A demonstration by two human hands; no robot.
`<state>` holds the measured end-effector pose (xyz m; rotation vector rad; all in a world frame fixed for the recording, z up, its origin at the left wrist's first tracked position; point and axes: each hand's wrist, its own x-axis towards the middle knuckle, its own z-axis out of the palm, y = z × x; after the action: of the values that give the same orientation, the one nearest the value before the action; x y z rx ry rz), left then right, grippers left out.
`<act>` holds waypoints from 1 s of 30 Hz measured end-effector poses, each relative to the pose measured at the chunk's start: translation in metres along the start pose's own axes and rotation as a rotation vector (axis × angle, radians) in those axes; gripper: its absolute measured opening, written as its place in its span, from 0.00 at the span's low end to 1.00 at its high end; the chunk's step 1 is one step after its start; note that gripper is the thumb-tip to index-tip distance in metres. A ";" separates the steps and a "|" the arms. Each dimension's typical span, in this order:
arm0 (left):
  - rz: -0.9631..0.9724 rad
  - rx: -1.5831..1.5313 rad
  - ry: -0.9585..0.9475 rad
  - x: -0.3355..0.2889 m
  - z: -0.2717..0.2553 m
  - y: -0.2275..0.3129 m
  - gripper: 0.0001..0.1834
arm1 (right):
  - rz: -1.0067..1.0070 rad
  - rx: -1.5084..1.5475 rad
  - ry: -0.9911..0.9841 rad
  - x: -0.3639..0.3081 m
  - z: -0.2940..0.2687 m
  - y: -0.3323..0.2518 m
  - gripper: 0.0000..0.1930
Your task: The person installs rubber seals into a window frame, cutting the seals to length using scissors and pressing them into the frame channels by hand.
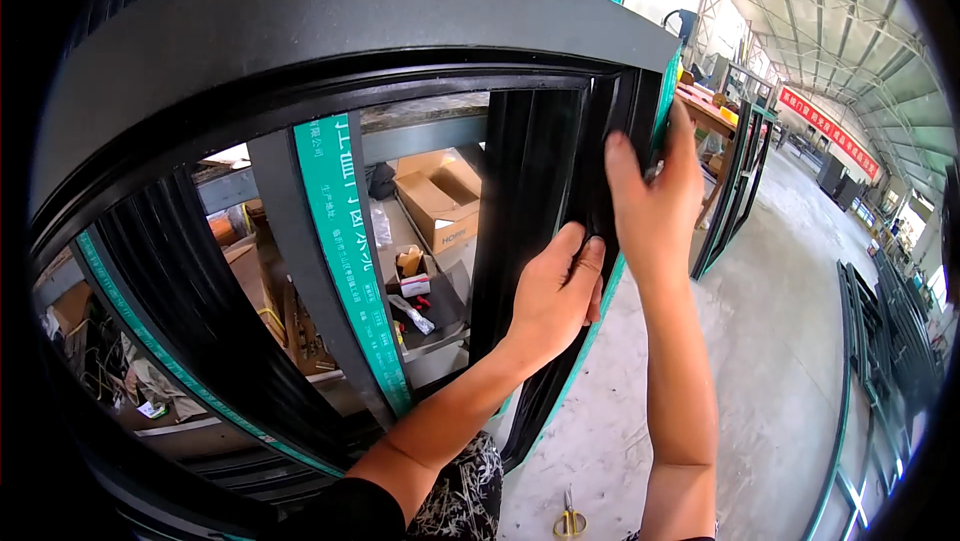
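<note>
A dark grey metal window frame [380, 3] with black inner grooves stands upright before me and fills the left half of the view. Its right-hand side piece has green film along the outer edge. My right hand [660, 196] wraps round that side near the top corner, thumb on the inner face and fingers on the outer edge. Slightly lower, my left hand [558, 291] is closed at the same side piece, thumb and forefinger pressed together by the black groove. What lies between those fingertips is too dark to make out.
Behind the frame are black profiles, a green-filmed bar [345, 231], an open cardboard box [440, 196] and a small tool tray. Yellow-handled scissors [570, 521] lie on the concrete floor [765, 341]. Another frame [735, 186] stands to the right; more frames [890, 341] lean at far right.
</note>
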<state>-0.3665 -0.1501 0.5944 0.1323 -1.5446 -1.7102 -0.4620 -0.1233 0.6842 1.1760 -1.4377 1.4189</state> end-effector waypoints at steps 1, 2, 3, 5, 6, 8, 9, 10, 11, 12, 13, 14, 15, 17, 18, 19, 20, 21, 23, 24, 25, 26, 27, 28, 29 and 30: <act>-0.016 -0.002 0.000 -0.001 0.000 0.002 0.15 | 0.095 -0.021 -0.088 -0.006 -0.008 -0.005 0.29; -0.033 -0.004 0.000 -0.001 0.000 0.003 0.15 | 0.145 0.019 -0.122 -0.003 -0.013 -0.010 0.30; -0.021 0.003 0.003 -0.001 0.001 0.003 0.14 | 0.202 0.066 -0.157 -0.002 -0.016 -0.013 0.30; 0.001 0.017 0.009 -0.001 0.003 0.002 0.14 | 0.171 0.041 -0.148 -0.003 -0.015 -0.006 0.32; -0.013 0.011 0.015 -0.001 0.002 0.002 0.15 | 0.154 0.031 -0.143 -0.002 -0.013 -0.004 0.32; -0.042 0.000 0.028 -0.001 0.002 0.003 0.16 | 0.215 0.090 -0.183 -0.007 -0.018 -0.009 0.33; -0.032 0.002 0.016 -0.001 0.003 0.003 0.15 | 0.238 0.109 -0.204 -0.009 -0.023 -0.010 0.33; -0.023 0.003 0.005 -0.001 0.003 0.003 0.14 | 0.186 0.049 -0.195 -0.017 -0.023 -0.004 0.33; -0.013 0.005 -0.005 -0.001 0.003 0.003 0.13 | 0.134 -0.011 -0.186 -0.023 -0.022 0.002 0.33; -0.015 0.012 -0.003 0.000 0.001 0.002 0.13 | 0.221 -0.001 -0.225 -0.021 -0.024 -0.005 0.34; -0.017 0.007 0.010 0.000 0.001 0.002 0.14 | 0.237 0.013 -0.233 -0.019 -0.024 -0.009 0.34; -0.020 0.003 0.023 0.000 0.000 0.003 0.15 | 0.254 0.027 -0.241 -0.017 -0.023 -0.012 0.35; -0.024 -0.005 0.031 0.001 0.002 0.004 0.16 | 0.270 0.035 -0.247 -0.017 -0.025 -0.013 0.35; -0.032 -0.020 0.025 0.000 0.006 0.003 0.16 | 0.220 0.017 -0.244 -0.022 -0.030 -0.009 0.35; -0.026 -0.028 0.023 -0.001 0.006 0.002 0.16 | 0.189 0.016 -0.238 -0.023 -0.031 -0.009 0.35; -0.019 -0.037 0.020 -0.001 0.006 0.002 0.16 | 0.197 -0.012 -0.238 -0.025 -0.030 -0.007 0.35; -0.016 -0.019 0.027 -0.001 0.005 0.005 0.16 | 0.204 -0.041 -0.237 -0.029 -0.028 -0.003 0.35; -0.021 -0.006 0.032 -0.001 0.004 0.006 0.15 | 0.217 -0.075 -0.241 -0.032 -0.028 -0.001 0.35; -0.005 0.047 0.023 -0.002 0.002 0.005 0.14 | 0.311 -0.002 -0.258 -0.031 -0.028 -0.008 0.35; 0.012 0.088 0.012 -0.004 0.001 0.002 0.13 | 0.314 0.023 -0.251 -0.031 -0.028 -0.008 0.35; 0.030 0.130 0.001 -0.006 0.000 0.000 0.13 | 0.316 0.049 -0.243 -0.032 -0.028 -0.007 0.35; 0.048 0.221 0.031 -0.015 -0.001 -0.003 0.13 | 0.309 0.049 -0.242 -0.032 -0.028 -0.007 0.35; 0.068 0.315 0.063 -0.028 -0.002 -0.009 0.14 | 0.300 0.053 -0.240 -0.033 -0.027 -0.005 0.35; 0.122 0.334 0.095 -0.042 -0.004 -0.026 0.17 | 0.288 0.053 -0.236 -0.032 -0.027 -0.006 0.35; 0.245 0.286 0.205 -0.057 -0.001 -0.046 0.17 | 0.257 0.044 -0.229 -0.032 -0.027 -0.004 0.35; 0.371 0.503 0.258 -0.069 -0.001 -0.046 0.17 | 0.224 0.032 -0.226 -0.033 -0.027 -0.001 0.35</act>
<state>-0.3421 -0.1124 0.5243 0.2904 -1.6500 -0.9574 -0.4542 -0.0939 0.6547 1.2590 -1.7555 1.5008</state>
